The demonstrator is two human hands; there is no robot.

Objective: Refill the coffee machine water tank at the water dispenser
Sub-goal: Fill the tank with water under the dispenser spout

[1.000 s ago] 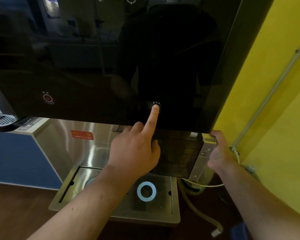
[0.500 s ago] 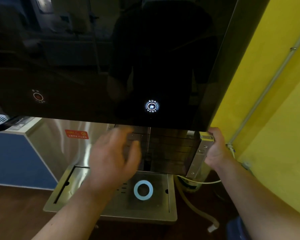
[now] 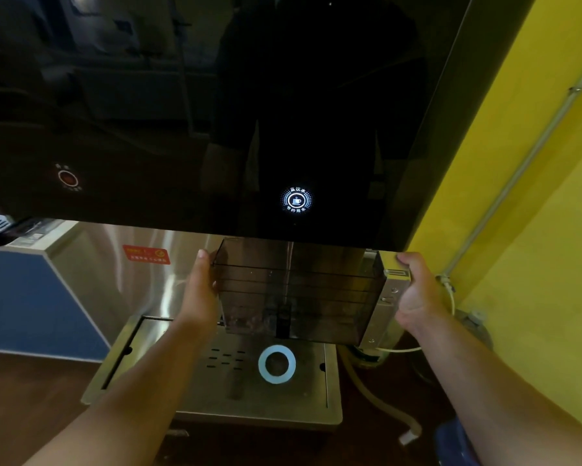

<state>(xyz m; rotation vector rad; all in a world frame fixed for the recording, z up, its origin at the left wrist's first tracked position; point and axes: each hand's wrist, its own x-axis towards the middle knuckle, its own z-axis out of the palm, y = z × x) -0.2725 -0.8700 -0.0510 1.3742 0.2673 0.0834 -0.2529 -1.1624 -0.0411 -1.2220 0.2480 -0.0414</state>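
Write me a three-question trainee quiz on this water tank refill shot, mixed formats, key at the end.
1. True or false: both hands are on the tank.
2. Multiple choice: which button on the dispenser panel glows white? A) the red one at the left B) the cup icon above the tank C) neither
3. Fill in: a thin stream of water falls into the tank, which is held above the ____ with the white ring.

Key:
1. True: the left hand holds its left end and the right hand its right end.
2. B
3. drip tray
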